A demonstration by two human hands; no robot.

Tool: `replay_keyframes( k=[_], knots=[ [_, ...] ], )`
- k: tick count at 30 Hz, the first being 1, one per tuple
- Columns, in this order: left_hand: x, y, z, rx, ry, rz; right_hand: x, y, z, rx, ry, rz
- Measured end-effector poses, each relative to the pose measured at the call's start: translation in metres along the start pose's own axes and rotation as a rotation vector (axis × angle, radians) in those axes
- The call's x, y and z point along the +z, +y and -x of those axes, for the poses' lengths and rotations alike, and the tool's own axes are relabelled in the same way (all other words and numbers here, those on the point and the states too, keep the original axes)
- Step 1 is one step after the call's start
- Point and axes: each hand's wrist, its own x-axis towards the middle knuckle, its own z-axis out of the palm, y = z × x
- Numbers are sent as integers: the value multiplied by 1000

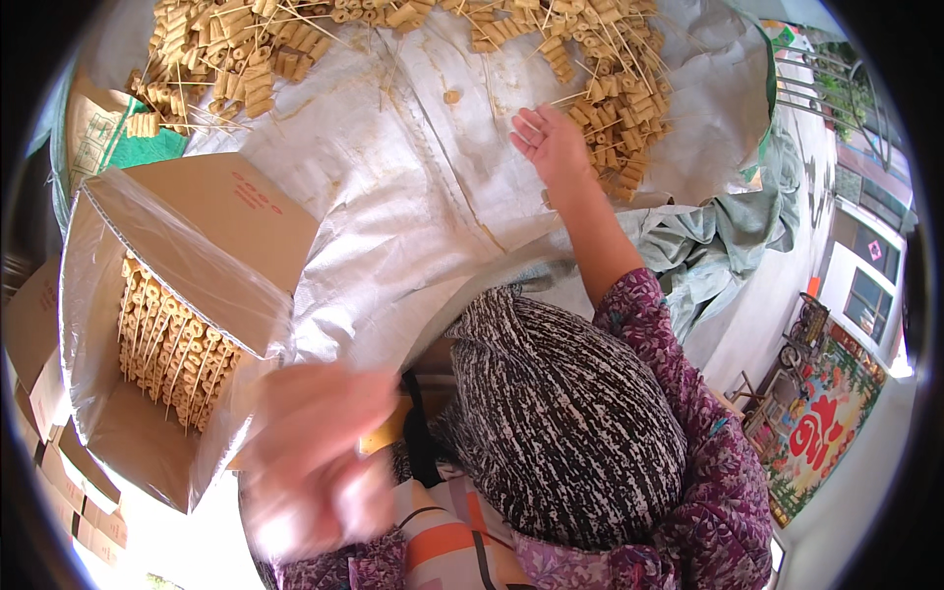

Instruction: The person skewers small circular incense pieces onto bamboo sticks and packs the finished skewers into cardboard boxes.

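Box: cardboard box [221, 197], open and plastic-lined, the landmark here.
Boxed skewers: stacked skewers [172, 339] of golden ring-shaped pieces, inside the box.
Left hand: left hand [320, 457], right of the box – blurred, fingers apparently bent; cannot tell its grip.
Right hand: right hand [551, 143], well right of the box and beyond it – palm showing, fingers loosely parted, nothing visible held.
Loose skewers: right-hand heap [624, 123], beside that hand, far right of the box.
Sheet: pale sheet [393, 197], right of the box, under the heap.
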Motion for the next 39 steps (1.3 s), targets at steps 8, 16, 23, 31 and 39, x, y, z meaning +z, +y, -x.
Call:
replay_keyframes(
  k=[8,16,23,31,39],
  knots=[
    [106,-127,67,-661,-58,264,-23,-9,-71,-16,177,-34],
    [107,-157,90,-754,-161,250,-25,-15,-86,-100,107,-68],
    [111,-172,51,-1059,-117,547,7,69,49,261,-445,213],
    [119,-187,23,-1134,2,1095,35,89,109,350,-1019,700],
    [119,-185,29,-1146,92,1111,51,81,129,174,-933,807]
  ],
)
